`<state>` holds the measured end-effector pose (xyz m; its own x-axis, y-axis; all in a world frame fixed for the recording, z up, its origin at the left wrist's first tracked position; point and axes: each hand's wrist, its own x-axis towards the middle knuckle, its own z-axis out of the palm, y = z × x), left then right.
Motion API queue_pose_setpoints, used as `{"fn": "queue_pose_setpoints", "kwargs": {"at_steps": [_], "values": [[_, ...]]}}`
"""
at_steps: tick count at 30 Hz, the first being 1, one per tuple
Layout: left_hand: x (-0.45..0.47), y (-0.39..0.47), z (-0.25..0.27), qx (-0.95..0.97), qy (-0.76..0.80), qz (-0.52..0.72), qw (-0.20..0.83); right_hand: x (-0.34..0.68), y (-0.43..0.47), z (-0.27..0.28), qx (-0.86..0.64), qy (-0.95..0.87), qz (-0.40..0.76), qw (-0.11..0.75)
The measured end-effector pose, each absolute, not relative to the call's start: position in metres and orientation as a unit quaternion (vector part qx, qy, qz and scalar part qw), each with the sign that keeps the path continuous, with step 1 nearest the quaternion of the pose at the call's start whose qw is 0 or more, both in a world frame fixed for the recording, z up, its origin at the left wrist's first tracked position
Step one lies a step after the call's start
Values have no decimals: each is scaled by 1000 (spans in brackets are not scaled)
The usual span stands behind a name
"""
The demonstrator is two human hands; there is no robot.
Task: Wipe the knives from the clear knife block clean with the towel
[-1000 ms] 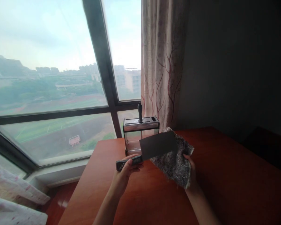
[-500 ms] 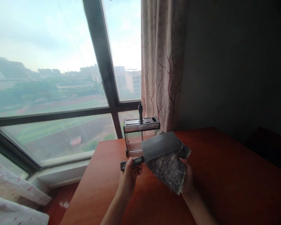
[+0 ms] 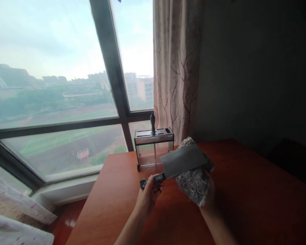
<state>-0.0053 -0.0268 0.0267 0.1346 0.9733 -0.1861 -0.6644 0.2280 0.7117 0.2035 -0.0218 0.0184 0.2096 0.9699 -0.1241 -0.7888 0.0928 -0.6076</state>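
Observation:
My left hand (image 3: 150, 192) is closed around the dark handle of a cleaver (image 3: 185, 160), its broad grey blade pointing right and slightly up. Against the blade's far side lies a shaggy grey cloth (image 3: 193, 185), which shows above and below it. My right hand (image 3: 209, 194) grips this cloth from the right, and its fingers are partly hidden behind the fabric. Beyond the blade stands a clear-sided knife block (image 3: 154, 137) with a slotted top. One dark-handled tool (image 3: 153, 122) sticks upright out of it.
The reddish-brown wooden table (image 3: 112, 204) spreads under my hands. At its far side are a large window (image 3: 53, 102) and a patterned curtain (image 3: 178, 68). A dark wall (image 3: 244, 75) rises on the right, and pale fabric (image 3: 20, 217) hangs at the lower left.
Both hands, with the cleaver and cloth, have shifted to the right. More of the knife block shows, and more cloth is seen above the blade.

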Motion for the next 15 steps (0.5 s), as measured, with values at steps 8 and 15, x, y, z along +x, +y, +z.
{"fn": "queue_pose_setpoints", "kwargs": {"at_steps": [8, 15], "values": [[-6, -32, 23, 356, 367, 588, 627, 160, -42, 26, -255, -141, 715, 636], [-13, -31, 24, 428, 393, 574, 576, 165, -39, 22, -251, -136, 729, 622]]}}
